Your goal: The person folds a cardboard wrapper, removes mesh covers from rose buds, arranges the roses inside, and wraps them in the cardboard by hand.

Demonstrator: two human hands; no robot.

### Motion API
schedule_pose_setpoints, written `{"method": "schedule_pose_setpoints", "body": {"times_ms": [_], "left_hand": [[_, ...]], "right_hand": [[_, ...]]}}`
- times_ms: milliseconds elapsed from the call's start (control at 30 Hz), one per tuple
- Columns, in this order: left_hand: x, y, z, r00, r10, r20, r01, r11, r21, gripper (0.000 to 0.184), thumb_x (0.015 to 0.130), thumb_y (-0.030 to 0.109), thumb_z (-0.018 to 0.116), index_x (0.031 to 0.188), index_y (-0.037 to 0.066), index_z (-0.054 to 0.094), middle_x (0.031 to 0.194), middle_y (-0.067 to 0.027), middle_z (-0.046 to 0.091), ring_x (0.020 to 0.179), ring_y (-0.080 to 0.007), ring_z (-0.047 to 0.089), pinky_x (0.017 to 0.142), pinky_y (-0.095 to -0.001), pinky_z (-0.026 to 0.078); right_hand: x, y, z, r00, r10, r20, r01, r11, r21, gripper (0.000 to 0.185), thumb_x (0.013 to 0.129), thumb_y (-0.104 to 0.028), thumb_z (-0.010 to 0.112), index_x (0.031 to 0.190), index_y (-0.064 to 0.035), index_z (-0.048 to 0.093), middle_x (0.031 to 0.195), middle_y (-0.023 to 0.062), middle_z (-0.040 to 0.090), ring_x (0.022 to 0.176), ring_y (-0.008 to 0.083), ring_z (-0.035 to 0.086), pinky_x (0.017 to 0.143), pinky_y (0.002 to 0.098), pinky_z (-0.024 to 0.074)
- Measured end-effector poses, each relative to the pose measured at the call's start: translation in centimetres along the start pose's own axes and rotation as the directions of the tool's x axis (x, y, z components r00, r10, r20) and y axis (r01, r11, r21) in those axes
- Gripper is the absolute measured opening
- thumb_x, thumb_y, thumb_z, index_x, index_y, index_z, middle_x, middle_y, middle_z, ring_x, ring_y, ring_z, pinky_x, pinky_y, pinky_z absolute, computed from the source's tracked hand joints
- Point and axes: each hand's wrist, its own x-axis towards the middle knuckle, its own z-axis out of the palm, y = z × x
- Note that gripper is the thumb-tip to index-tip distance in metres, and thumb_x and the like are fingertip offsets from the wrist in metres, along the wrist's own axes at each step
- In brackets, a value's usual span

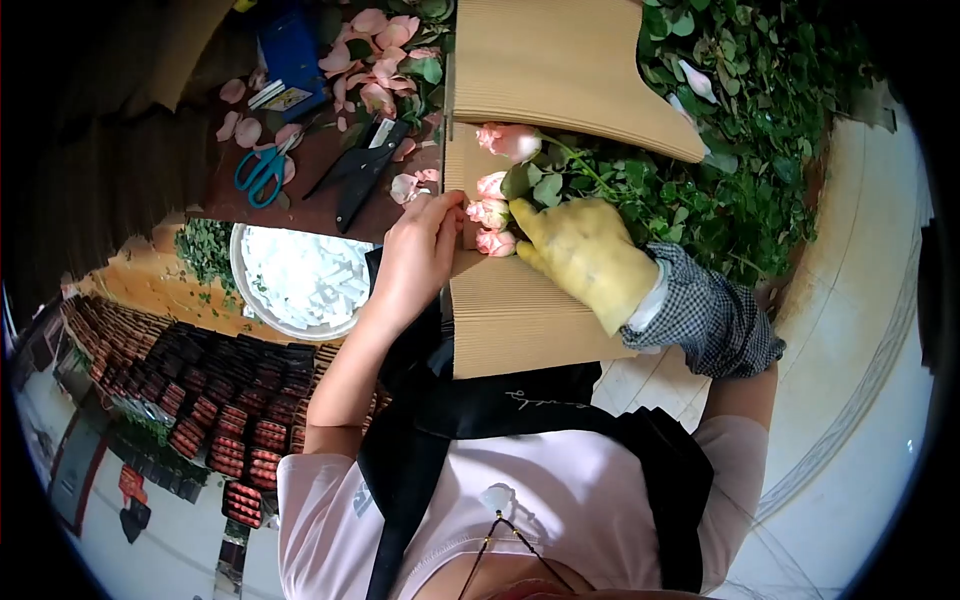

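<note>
Several pink roses lie side by side on ribbed brown cardboard point(540, 318), heads to the left and leafy stems to the right. One rose point(508, 141) sits above a close column of rose heads point(488, 213). My right hand point(588, 250), in a yellow glove, is closed over the stems just behind those heads, thumb and index finger beside the lower blooms. Bare, my left hand point(424, 246) reaches to the cardboard's left edge with its fingers extended near the blooms. Whether its fingertips touch the petals I cannot tell.
Blue-handled scissors point(262, 176), a black cutting tool point(366, 172), a blue box point(291, 62) and loose pink petals point(378, 62) lie on the dark table. A tub of white pieces point(300, 278) stands below. Cut greenery point(745, 110) is heaped to the right, beside another cardboard flap point(550, 65).
</note>
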Motion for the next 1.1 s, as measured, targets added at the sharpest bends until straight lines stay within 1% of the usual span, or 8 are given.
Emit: {"method": "schedule_pose_setpoints", "body": {"times_ms": [67, 100, 200, 400, 500, 567, 667, 1100], "left_hand": [[0.1, 1.0, -0.1, 1.000, 0.002, -0.007, -0.001, 0.987, 0.164, 0.025, 0.093, 0.001, 0.056, 0.117, 0.001, 0.064, 0.091, -0.0178, 0.063, 0.084, -0.0372, 0.065, 0.073, -0.0416, 0.052], [0.1, 0.9, 0.0, 1.000, 0.005, -0.002, -0.004, 0.986, 0.165, 0.025, 0.093, 0.001, 0.056, 0.117, 0.001, 0.064, 0.091, -0.0178, 0.063, 0.084, -0.0372, 0.065, 0.073, -0.0416, 0.052], [-0.1, 0.6, 0.0, 0.998, 0.050, -0.024, -0.046, 0.987, 0.153, 0.026, 0.092, 0.001, 0.056, 0.116, 0.003, 0.065, 0.090, -0.0173, 0.061, 0.082, -0.0383, 0.063, 0.072, -0.0424, 0.052], [0.0, 0.4, -0.1, 0.998, 0.056, -0.022, -0.054, 0.994, 0.100, 0.026, 0.092, 0.000, 0.057, 0.116, 0.001, 0.065, 0.089, -0.0170, 0.061, 0.083, -0.0375, 0.063, 0.071, -0.0413, 0.051], [-0.4, 0.1, -0.1, 0.998, 0.051, -0.020, -0.051, 0.998, 0.023, 0.024, 0.094, -0.001, 0.056, 0.116, -0.002, 0.064, 0.092, -0.0163, 0.065, 0.083, -0.0315, 0.068, 0.073, -0.0372, 0.054], [-0.6, -0.1, 0.1, 0.997, -0.081, -0.021, 0.072, 0.961, -0.266, 0.023, 0.099, -0.002, 0.050, 0.117, -0.008, 0.062, 0.096, -0.0153, 0.069, 0.085, -0.0187, 0.069, 0.077, -0.0299, 0.055], [-0.8, 0.3, -0.2, 0.987, -0.159, -0.014, 0.147, 0.942, -0.301, 0.023, 0.100, -0.001, 0.049, 0.118, -0.009, 0.061, 0.097, -0.0142, 0.071, 0.089, -0.0154, 0.069, 0.080, -0.0296, 0.056], [1.0, 1.1, -0.8, 0.991, 0.133, 0.019, -0.131, 0.988, -0.076, 0.016, 0.086, 0.009, 0.074, 0.096, -0.003, 0.072, 0.091, -0.0127, 0.069, 0.081, -0.0265, 0.068, 0.072, -0.0340, 0.053]], "right_hand": [[0.2, 0.2, 0.0, 0.998, 0.025, 0.057, -0.027, 0.998, 0.049, 0.044, 0.084, -0.032, 0.072, 0.119, -0.0079, 0.061, 0.071, 0.0057, 0.065, 0.066, 0.0230, 0.066, 0.060, 0.0361, 0.0535], [0.1, 0.4, 1.1, 0.998, -0.037, -0.056, 0.037, 0.999, -0.005, 0.047, 0.083, -0.034, 0.073, 0.119, -0.0067, 0.060, 0.074, 0.0058, 0.066, 0.070, 0.0232, 0.067, 0.062, 0.0363, 0.0539], [1.6, 0.8, 0.7, 0.996, -0.015, 0.089, 0.011, 0.999, 0.047, 0.046, 0.081, -0.036, 0.075, 0.116, -0.0085, 0.060, 0.074, 0.0055, 0.065, 0.071, 0.0233, 0.067, 0.063, 0.0362, 0.0540], [1.5, 2.4, 1.0, 0.984, -0.175, -0.013, 0.175, 0.984, 0.026, 0.039, 0.082, -0.039, 0.073, 0.107, -0.0124, 0.060, 0.072, 0.0057, 0.064, 0.069, 0.0240, 0.065, 0.062, 0.0386, 0.0519], [1.0, 3.4, 1.5, 0.958, -0.281, -0.065, 0.287, 0.950, 0.125, 0.037, 0.085, -0.035, 0.070, 0.113, -0.0134, 0.061, 0.072, 0.0073, 0.061, 0.071, 0.0270, 0.062, 0.066, 0.0417, 0.0481], [0.5, 4.1, 1.5, 0.952, -0.295, -0.081, 0.305, 0.937, 0.171, 0.038, 0.086, -0.032, 0.069, 0.117, -0.0124, 0.061, 0.076, 0.0089, 0.063, 0.073, 0.0282, 0.063, 0.067, 0.0425, 0.0488], [0.1, 4.8, 1.7, 0.950, -0.304, -0.073, 0.312, 0.910, 0.272, 0.046, 0.086, -0.026, 0.069, 0.128, -0.0110, 0.058, 0.080, 0.0112, 0.062, 0.077, 0.0297, 0.060, 0.070, 0.0436, 0.0478], [0.3, 5.0, 1.9, 0.938, -0.344, -0.050, 0.342, 0.886, 0.313, 0.055, 0.085, -0.022, 0.069, 0.136, -0.0098, 0.053, 0.078, 0.0128, 0.060, 0.075, 0.0318, 0.060, 0.067, 0.0442, 0.0483]]}}
